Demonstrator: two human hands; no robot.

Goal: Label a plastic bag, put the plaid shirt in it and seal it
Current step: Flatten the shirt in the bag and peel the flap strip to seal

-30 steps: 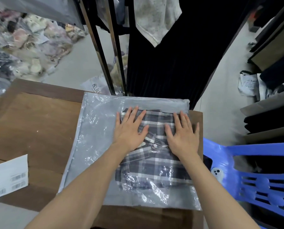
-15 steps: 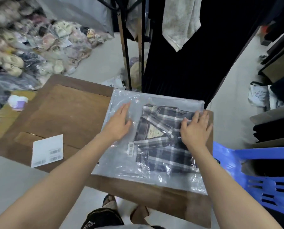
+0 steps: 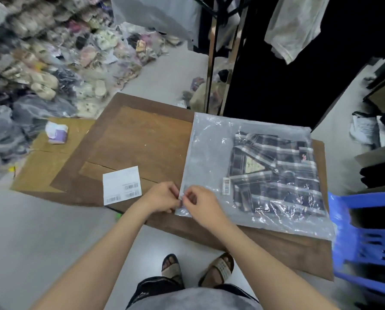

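1. Fingertips of both hands meet at the bag's near-left corner: the left hand (image 3: 162, 198) and right hand (image 3: 201, 203) are pinched together on the thin open edge of the bag (image 3: 207, 153), touching each other there.
2. Sealing looks like the step in hand (whether a strip or liner is being peeled is too small to tell).
3. Just right of the hands, inside the bag, lies the shirt (image 3: 276, 173), folded flat into a rough rectangle, dark plaid with pale stripes, a barcode sticker (image 3: 226, 185) at its near-left edge.
4. Risk: the film is slick, glossy and wrinkled, so the edge could slip from the pinch or seal crooked with creases or trapped air if the flap is pressed down unevenly.
5. Risk: the bag's right side overhangs the table (image 3: 137, 142) towards the blue chair (image 3: 366, 238); a tug on the corner could slide the whole package on the smooth wood.
6. Left of the hands a white label sheet (image 3: 122, 185) lies flat on the table, stiff and matte, apart from the bag.
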